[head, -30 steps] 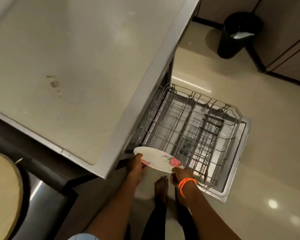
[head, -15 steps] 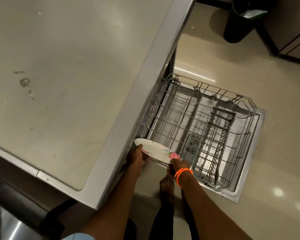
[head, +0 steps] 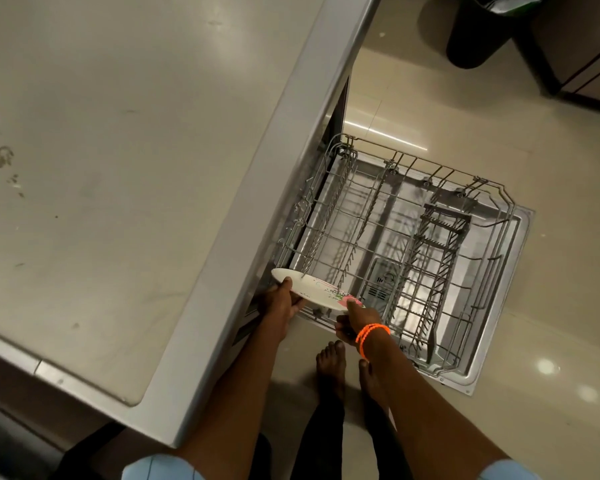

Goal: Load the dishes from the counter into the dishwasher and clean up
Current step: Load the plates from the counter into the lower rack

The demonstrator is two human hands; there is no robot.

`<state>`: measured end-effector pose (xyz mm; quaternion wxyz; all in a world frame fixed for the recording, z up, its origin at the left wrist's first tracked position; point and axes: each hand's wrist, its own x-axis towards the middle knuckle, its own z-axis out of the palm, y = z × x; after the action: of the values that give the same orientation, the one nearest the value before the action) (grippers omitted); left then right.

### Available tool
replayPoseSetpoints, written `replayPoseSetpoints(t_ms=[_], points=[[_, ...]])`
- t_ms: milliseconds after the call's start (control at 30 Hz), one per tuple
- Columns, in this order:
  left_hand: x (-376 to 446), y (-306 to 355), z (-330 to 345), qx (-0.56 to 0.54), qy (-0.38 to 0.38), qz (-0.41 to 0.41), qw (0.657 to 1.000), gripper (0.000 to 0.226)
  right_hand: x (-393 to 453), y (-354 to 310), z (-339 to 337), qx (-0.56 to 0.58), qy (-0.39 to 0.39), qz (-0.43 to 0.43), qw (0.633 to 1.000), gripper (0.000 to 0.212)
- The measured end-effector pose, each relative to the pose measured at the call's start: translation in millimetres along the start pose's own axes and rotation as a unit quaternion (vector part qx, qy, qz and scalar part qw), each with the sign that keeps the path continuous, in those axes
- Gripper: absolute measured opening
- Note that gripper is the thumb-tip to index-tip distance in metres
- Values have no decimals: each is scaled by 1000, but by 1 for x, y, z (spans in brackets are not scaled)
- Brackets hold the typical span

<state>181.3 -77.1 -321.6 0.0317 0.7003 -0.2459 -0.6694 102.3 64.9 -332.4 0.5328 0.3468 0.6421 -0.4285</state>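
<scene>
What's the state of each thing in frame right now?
Plate: held by both hands, tilted, over the rack's near corner.
Left hand: grips the plate's left edge.
Right hand: grips the plate's right edge.
Rack: pulled out, no dishes visible in it.
Dishwasher door: open, flat.

Home kitchen (counter (head: 125,188), pulled-out dishwasher rack (head: 406,251), bin (head: 478,32))
</scene>
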Motion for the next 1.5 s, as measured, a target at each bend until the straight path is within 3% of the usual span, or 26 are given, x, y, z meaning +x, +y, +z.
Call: replayPoseSetpoints(t_ms=[233,367,500,533,633,733,933,1167,1367,1500], points=[[3,-3,3,34,4,13,999,39,12,1,-11,-72,-9,-12,997,49],[1,-10,2,108,45,40,992,38,10,5,-18,-149,28,-78,985,56],[-19,-13,6,249,106,119,955,36,45,28,-41,-255,77,-158,951,111],[-30,-12,7,277,110,134,945,38,41,28,-45,-269,77,-168,945,109],[-65,-8,12,334,110,153,924,45,-22,7,-46,-307,81,-199,927,70],[-111,1,15,356,85,160,917,46,-94,-14,-43,-327,83,-227,914,55],[-205,8,1,342,46,148,927,32,-193,-24,-47,-339,71,-300,889,51],[-313,16,-33,237,74,188,950,26,-308,-22,-42,-345,50,-390,852,46],[-384,22,-86,145,122,222,956,30,-374,-7,-17,-419,-5,-467,779,45],[-376,29,-141,72,133,250,956,24,-406,8,21,-483,-32,-499,719,48]])
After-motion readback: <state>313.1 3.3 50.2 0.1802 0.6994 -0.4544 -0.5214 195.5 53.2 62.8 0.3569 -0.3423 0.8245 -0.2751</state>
